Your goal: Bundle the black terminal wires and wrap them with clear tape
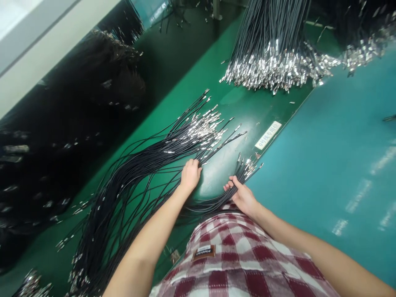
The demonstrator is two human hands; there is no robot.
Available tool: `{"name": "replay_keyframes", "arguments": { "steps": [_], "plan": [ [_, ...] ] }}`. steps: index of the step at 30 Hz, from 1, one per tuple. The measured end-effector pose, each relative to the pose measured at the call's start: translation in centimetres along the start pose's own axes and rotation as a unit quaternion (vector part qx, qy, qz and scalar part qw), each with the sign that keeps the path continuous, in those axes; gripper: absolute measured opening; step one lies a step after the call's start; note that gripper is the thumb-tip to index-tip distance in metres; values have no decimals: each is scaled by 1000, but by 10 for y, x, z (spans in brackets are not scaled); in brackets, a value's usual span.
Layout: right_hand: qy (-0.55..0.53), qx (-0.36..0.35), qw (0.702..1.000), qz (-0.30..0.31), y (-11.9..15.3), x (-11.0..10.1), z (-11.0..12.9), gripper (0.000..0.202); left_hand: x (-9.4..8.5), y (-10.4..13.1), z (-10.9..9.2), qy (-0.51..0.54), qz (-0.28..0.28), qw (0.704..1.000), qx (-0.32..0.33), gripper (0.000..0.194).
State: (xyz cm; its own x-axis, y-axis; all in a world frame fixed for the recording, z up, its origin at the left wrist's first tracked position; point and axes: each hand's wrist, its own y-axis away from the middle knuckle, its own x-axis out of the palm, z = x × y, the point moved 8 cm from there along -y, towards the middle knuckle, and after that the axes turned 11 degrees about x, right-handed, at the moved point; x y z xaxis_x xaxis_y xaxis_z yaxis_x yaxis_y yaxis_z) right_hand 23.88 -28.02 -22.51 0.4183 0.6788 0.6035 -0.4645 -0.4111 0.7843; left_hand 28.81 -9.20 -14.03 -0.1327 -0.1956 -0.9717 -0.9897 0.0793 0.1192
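Observation:
In my right hand (243, 194) is a small bundle of black wires (221, 201), gripped just below its metal terminals (249, 167). My left hand (191, 175) has its fingers curled over a few loose black wires (213, 153) whose tips point up and to the right. Just beyond that hand lies a thick pile of black wires (139, 161), its silvery terminals (204, 126) fanned out on the green table (229, 173). The pile bends down toward the lower left, partly hidden behind my left forearm.
A large hank of black wires (272, 29) with metal ends lies at the top, and another (365, 45) beside it. Dark wire heaps (77, 82) fill the shaded left side below a pale beam (46, 45). A label (268, 135) marks the table edge; blue-green floor (334, 165) lies right.

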Motion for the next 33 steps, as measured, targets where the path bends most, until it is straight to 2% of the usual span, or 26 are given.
{"name": "replay_keyframes", "arguments": {
  "steps": [3,6,9,12,14,18,20,22,26,28,30,33],
  "plan": [
    [-7,6,1000,-3,-1,0,0,27,3,-12,16,-31,25,999,3,7],
    [-18,14,1000,-2,-3,1,-1,26,-4,-5,13,-11,-6,1000,15,10],
    [-15,12,1000,-5,-3,2,1,24,-12,10,5,60,-30,998,18,9],
    [-19,16,999,-21,-2,2,2,17,-14,31,-15,148,-20,987,65,14],
    [-21,17,999,-19,0,5,2,12,-11,50,-33,165,3,981,106,20],
    [-18,14,1000,-19,1,6,2,8,8,83,-67,95,108,977,159,26],
    [-17,9,999,-26,0,3,2,10,15,85,-75,78,145,971,174,25],
    [-22,6,999,-26,-1,0,2,14,14,69,-67,75,129,976,157,27],
    [-25,11,1000,-14,-2,0,0,22,3,12,-17,19,14,999,36,15],
    [-24,14,1000,-9,-3,0,-1,23,6,-8,3,3,9,1000,-9,11],
    [-27,16,999,-4,-3,1,-2,24,10,-17,13,16,13,999,-28,8],
    [-36,19,999,-5,-3,1,-2,25,3,-12,15,69,-23,997,-33,9]
  ]
}}
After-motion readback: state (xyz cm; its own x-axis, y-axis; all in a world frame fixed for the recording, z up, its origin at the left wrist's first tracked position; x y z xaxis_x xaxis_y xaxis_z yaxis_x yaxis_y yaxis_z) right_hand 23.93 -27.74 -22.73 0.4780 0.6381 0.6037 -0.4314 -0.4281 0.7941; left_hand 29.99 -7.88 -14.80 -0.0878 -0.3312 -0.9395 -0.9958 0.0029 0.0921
